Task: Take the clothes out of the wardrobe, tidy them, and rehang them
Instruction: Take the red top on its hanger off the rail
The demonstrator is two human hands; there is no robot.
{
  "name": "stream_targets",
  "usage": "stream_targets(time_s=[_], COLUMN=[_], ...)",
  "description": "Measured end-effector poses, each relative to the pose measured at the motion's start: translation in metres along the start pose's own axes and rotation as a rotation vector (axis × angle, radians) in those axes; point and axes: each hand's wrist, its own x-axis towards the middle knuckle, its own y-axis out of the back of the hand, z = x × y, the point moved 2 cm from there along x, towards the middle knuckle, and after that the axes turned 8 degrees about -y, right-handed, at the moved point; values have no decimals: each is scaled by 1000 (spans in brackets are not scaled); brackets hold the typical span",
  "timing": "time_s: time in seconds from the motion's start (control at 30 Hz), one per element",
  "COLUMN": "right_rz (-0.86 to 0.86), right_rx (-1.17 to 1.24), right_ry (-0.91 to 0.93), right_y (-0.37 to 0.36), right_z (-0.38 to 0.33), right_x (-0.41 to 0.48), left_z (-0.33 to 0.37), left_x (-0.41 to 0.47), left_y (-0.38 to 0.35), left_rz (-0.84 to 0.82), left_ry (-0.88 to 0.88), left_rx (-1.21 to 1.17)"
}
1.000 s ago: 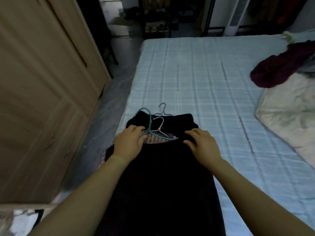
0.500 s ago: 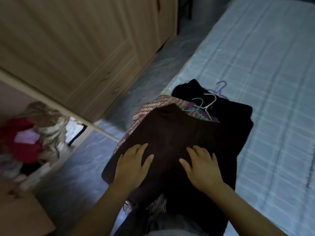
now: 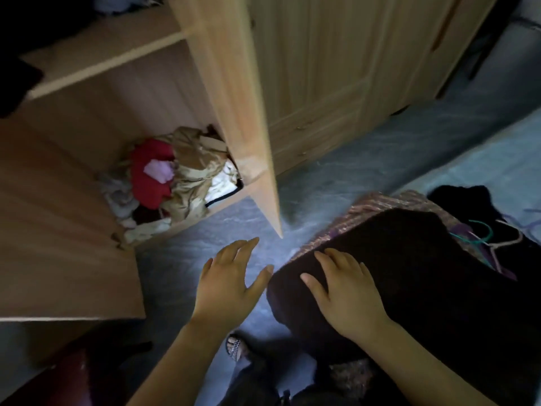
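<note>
Two hands are in view, and neither grips anything. Your right hand (image 3: pixel 345 291) lies palm-down on the dark garment (image 3: pixel 415 276), fingers straight and slightly apart. I judge this to be a flattening contact, placed to stop the fold springing open. Your left hand (image 3: pixel 231 288) is off the cloth and above the floor (image 3: pixel 322 177), with its fingers straight and spread. Its thumb tip is just beside the garment's near edge, but contact there cannot be confirmed.

The dark garment sits on top of a patterned garment (image 3: pixel 377 205) at the edge of the bed (image 3: pixel 497 171), a flat surface suited to tidying. Three hangers (image 3: pixel 483 234) lie on more dark clothing just beyond, near enough for rehanging. None is fitted into the top garment as far as can be seen.

The wardrobe (image 3: pixel 96 92) stands with its door (image 3: pixel 234 98) open. A heap of clothes (image 3: pixel 175 177) lies crumpled on its lower shelf, unsorted. The task is judged to be at an early stage: tidying is in hand and nothing on the bed is rehung.
</note>
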Motion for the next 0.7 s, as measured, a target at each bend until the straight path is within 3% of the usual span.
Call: stream_targets(time_s=[0.23, 0.4, 0.7], right_rz=[103, 229, 548], right_rx=[-16, 35, 202], right_ry=[277, 486, 732], right_y=[-3, 36, 156], right_z=[-200, -337, -521], right_x=[79, 132, 225], left_z=[-144, -237, -313], left_x=[8, 17, 80], left_y=[121, 224, 417], left_rz=[265, 429, 728], left_ry=[73, 114, 42], left_rx=[43, 180, 371])
